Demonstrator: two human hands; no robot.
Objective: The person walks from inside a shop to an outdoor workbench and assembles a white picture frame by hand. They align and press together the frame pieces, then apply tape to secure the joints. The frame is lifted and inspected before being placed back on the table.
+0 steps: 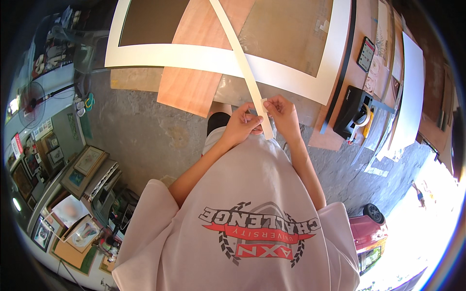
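Observation:
A long, narrow cream strip [248,73] runs from the far edge of the view down over the white border and past the table's near edge. Close to its near end, my left hand [238,127] holds it, thumb on top and fingers curled beneath. On the strip's other side, my right hand [283,116] pinches a small pale piece [264,103], which looks like tape, against the strip's edge. Below the strip lies a large white mat board [199,56] with a window cut in it. A reddish plywood board [188,92] sits under the mat board and sticks out toward me.
On the right of the table are a black tape dispenser [347,112], a phone [366,54] and a white sheet [408,92]. A dark straight bar [345,65] lies along the mat board's right side. Framed pictures [86,162] and a fan [34,103] stand at the left.

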